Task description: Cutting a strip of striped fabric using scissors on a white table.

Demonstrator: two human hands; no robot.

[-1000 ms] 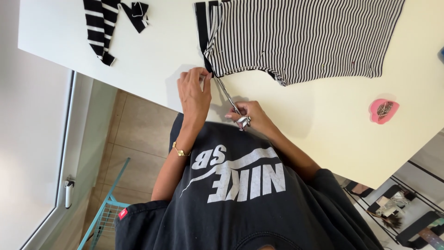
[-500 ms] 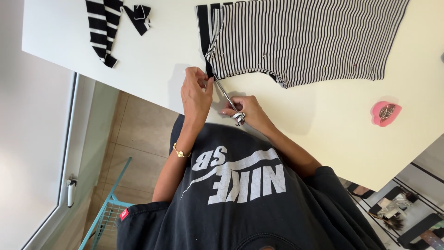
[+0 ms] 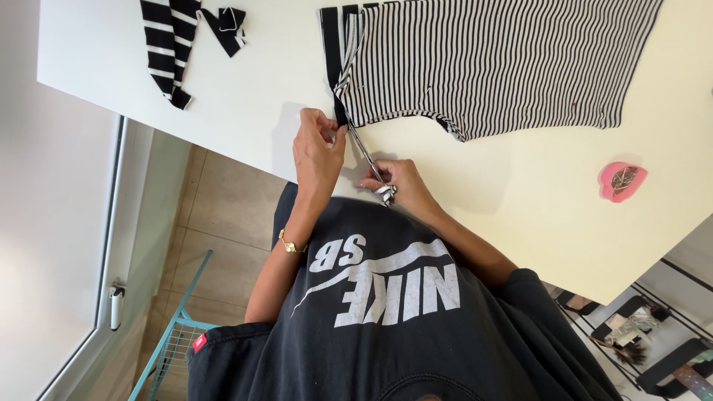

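Striped fabric (image 3: 490, 67) flat | left hand (image 3: 318, 152) fingers pinch its edge | right hand (image 3: 401, 186) fingers grip scissors (image 3: 369, 160)

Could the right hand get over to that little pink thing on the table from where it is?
Probably yes, once free: the right hand grips the scissors, and only bare table lies between it and the pink piece.

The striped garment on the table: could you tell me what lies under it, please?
The striped garment lies flat on the white table, which shows all round it. Whether anything lies beneath the cloth is hidden.
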